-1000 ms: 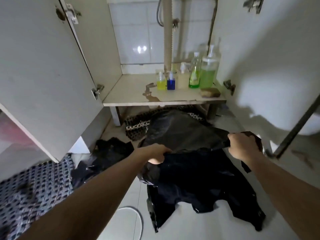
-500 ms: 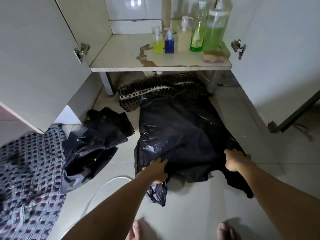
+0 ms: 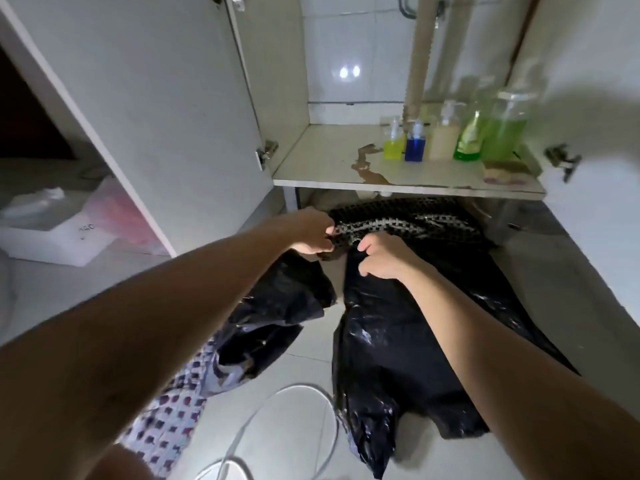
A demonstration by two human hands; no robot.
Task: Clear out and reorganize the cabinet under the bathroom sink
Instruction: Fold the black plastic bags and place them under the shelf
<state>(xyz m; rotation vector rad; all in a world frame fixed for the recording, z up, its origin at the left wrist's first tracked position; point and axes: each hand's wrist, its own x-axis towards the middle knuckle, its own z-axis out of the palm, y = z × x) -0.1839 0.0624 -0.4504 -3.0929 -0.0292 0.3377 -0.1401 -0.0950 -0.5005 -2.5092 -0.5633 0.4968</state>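
A black rubber mat with a grid of holes (image 3: 408, 220) lies on the floor, part of it under the cabinet shelf (image 3: 332, 161). My left hand (image 3: 313, 232) pinches its near left edge. My right hand (image 3: 384, 256) sits just beside it, fingers curled at the mat's edge where a flattened black plastic bag (image 3: 398, 341) starts; whether it grips the mat or the bag is unclear. Several bottles stand on the shelf at the right: yellow (image 3: 393, 142), blue (image 3: 415, 143), cream pump (image 3: 445, 133), two green (image 3: 469, 140).
Both cabinet doors stand open, left (image 3: 145, 109) and right (image 3: 599, 109). A drain pipe (image 3: 417, 57) drops behind the bottles, and a sponge (image 3: 505, 169) lies on the shelf's right end. A crumpled black bag (image 3: 277, 317), patterned cloth (image 3: 166, 420) and white hose (image 3: 287, 407) lie on the floor.
Both hands let go of the flattened black bag's near end and moved forward to the perforated mat's edge below the shelf. The camera tilted up toward the cabinet.
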